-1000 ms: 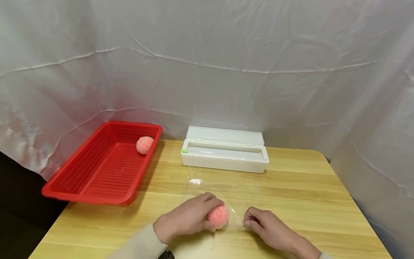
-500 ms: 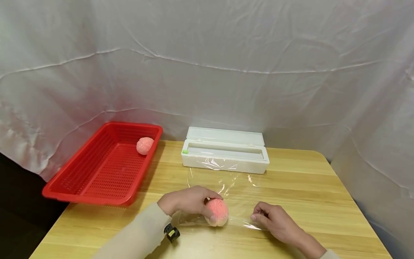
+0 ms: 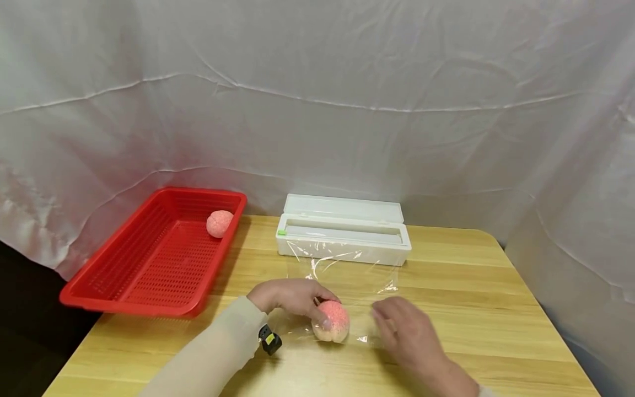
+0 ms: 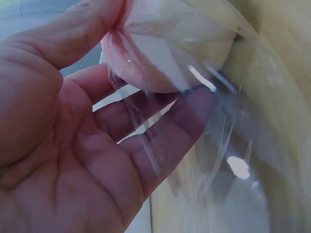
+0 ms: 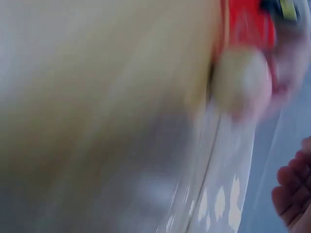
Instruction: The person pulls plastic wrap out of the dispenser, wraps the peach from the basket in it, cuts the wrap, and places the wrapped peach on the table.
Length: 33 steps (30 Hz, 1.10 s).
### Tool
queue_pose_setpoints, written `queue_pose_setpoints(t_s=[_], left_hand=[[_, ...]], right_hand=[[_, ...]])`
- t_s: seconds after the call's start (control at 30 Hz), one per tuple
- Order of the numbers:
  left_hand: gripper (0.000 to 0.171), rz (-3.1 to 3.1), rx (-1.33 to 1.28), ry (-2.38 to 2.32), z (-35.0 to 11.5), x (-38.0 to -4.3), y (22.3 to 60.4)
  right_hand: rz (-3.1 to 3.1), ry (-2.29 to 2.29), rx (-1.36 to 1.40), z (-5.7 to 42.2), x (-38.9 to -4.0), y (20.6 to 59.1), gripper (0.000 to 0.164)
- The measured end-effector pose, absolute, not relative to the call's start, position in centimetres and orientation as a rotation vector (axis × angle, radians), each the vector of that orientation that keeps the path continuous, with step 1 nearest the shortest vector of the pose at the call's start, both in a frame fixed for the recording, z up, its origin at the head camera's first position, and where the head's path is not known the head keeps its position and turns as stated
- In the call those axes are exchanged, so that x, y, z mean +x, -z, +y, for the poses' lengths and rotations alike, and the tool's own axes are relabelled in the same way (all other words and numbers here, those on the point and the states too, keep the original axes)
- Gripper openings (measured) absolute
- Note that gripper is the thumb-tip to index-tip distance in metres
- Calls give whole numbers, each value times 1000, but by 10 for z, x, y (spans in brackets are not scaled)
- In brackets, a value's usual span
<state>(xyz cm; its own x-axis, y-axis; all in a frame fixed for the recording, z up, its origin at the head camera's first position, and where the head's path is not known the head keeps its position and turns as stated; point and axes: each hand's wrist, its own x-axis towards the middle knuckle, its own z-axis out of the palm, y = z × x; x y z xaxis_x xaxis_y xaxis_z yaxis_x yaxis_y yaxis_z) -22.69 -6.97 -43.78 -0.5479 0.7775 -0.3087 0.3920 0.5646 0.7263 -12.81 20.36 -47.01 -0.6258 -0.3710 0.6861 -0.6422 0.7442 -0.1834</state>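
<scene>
A pink peach [image 3: 333, 321] with a pale underside sits near the front of the table. My left hand [image 3: 296, 300] grips it from the left, thumb on its near side. Clear plastic film [image 4: 233, 160] lies around and below the peach; in the left wrist view it drapes across the left fingers. To the right of the peach is my right hand [image 3: 409, 333], motion-blurred, near the film's right part. In the right wrist view the right hand's fingers [image 5: 294, 187] hold nothing visible. A second peach [image 3: 220, 224] lies in the red basket [image 3: 131, 307].
Behind the hands stands a white cling film box [image 3: 342, 252], its lid [image 3: 343, 208] raised and a green slider [image 3: 281, 232] at its left end. Film stretches from the box front toward the peach. Grey cloth [image 3: 317, 138] hangs behind the wooden table [image 3: 486, 309].
The right hand had its fingertips together at the film's edge, moved right, and now comes back left with straighter fingers. The left hand has shifted the peach slightly away from me and rolled it, showing its pale underside.
</scene>
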Motion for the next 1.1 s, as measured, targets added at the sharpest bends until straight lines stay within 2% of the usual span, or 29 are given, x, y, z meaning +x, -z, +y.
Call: queue_pose_setpoints(t_s=[0.1,0.17,0.43,0.53,0.87,1.1], left_hand=[[46,2125,933,-829,-69,-230,439],[43,2087,934,-861,-69,-232,440],[37,2057,927,-911,-72,-234,442],[39,2075,917,-917,-75,-235,442],[61,2141,733,-1021,-102,-228,438],[41,2147,709,-1081,-130,-227,444]], right_hand=[[-2193,-462,1022,178,-123,473,23],[-2196,-392,1088,164,-122,476,30],[-2321,-402,1040,147,-131,488,45],[-2323,-484,1043,147,-136,486,46],[-2386,-608,1041,150,-146,480,46],[-2460,-618,1042,150,-150,477,44]])
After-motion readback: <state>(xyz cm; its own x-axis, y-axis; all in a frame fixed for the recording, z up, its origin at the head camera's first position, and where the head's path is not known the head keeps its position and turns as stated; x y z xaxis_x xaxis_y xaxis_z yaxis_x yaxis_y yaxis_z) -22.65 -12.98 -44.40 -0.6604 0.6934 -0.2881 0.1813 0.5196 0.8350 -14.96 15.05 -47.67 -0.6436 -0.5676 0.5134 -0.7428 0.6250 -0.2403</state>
